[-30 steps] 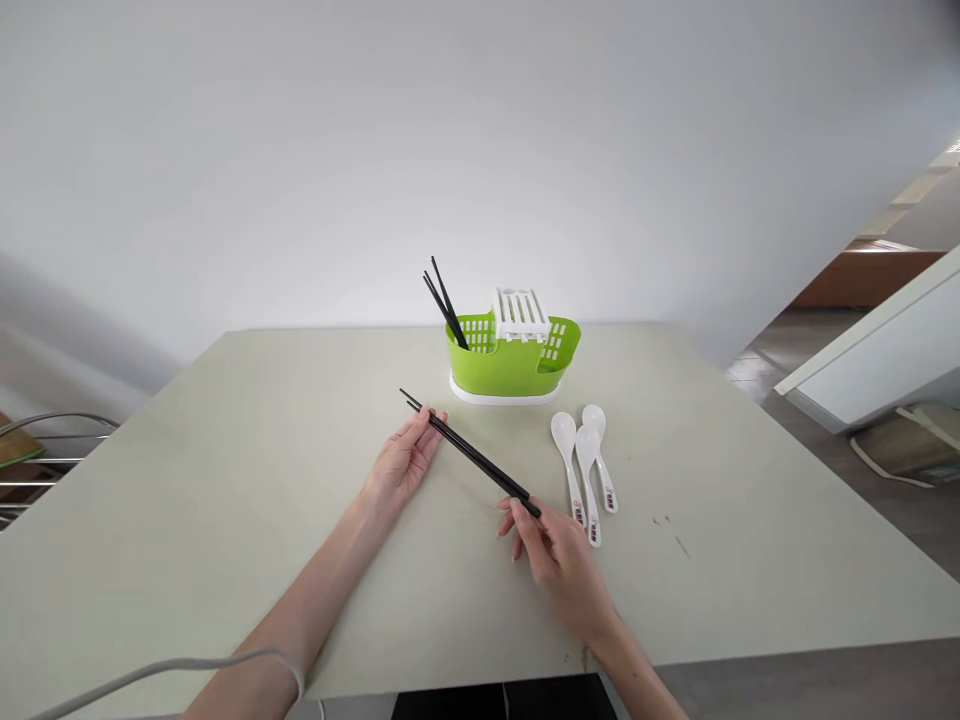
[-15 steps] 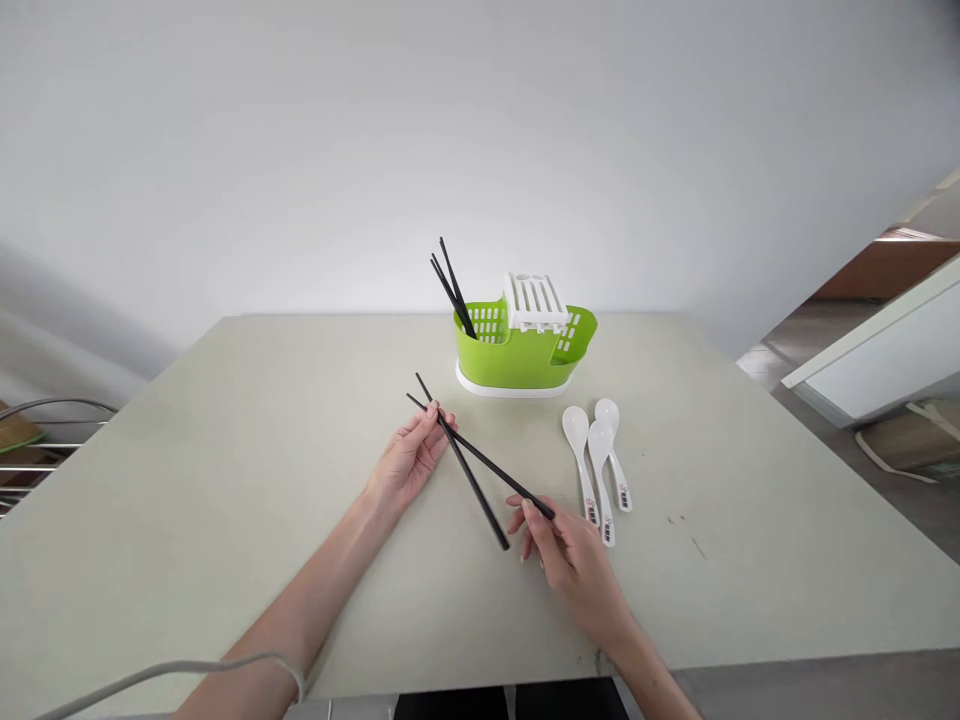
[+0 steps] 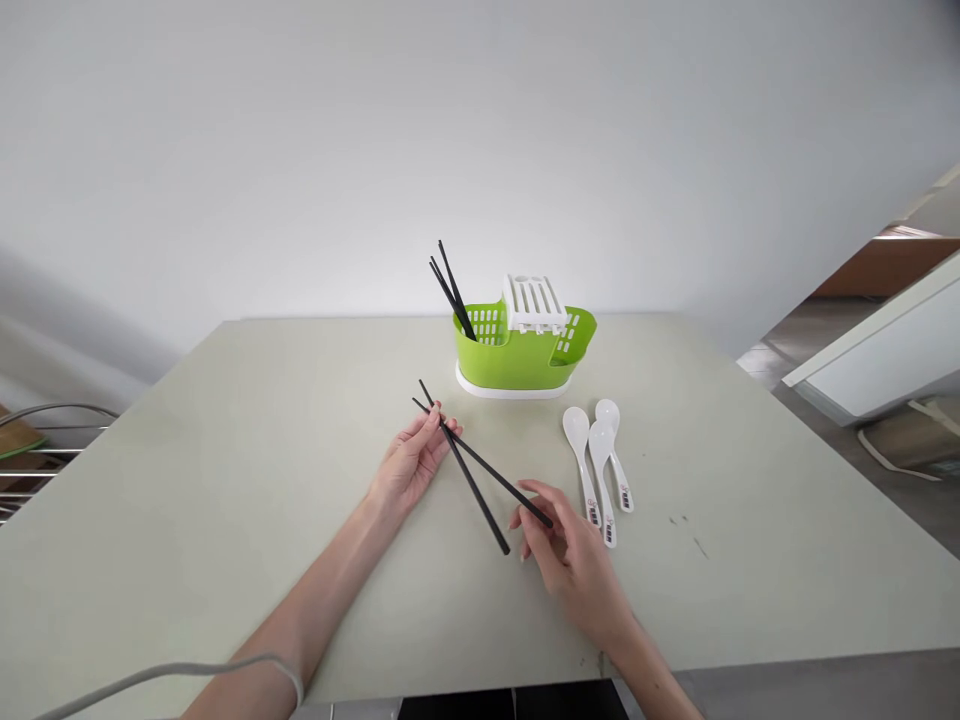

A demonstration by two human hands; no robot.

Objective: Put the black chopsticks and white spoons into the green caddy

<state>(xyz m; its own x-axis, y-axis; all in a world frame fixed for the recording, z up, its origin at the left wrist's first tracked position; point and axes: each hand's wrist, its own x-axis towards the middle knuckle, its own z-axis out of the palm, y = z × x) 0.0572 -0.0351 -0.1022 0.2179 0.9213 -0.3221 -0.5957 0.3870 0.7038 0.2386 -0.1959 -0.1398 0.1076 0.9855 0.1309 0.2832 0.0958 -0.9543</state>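
Observation:
My left hand (image 3: 412, 455) pinches two black chopsticks near their thin ends, where they cross. One chopstick (image 3: 478, 492) points down to the right with its thick end free. The other chopstick (image 3: 499, 477) runs to my right hand (image 3: 574, 555). Around that thick end my right thumb and index finger are spread apart, the chopstick lying loosely in the gap. Just right of this hand lie three white spoons (image 3: 602, 445), bowls pointing away from me. Beyond both hands stands a green basket (image 3: 517, 365) with several black chopsticks (image 3: 456, 295) leaning in its left compartment.
A white slotted piece (image 3: 535, 303) sits across the basket's middle. The pale table (image 3: 247, 450) meets a white wall at the back. A grey cable (image 3: 172, 668) crosses my left forearm. A wire rack (image 3: 45, 460) stands beyond the table's left edge.
My right index finger has lifted off the chopstick and the fingers have spread. The left hand and its chopsticks have shifted slightly right and toward me.

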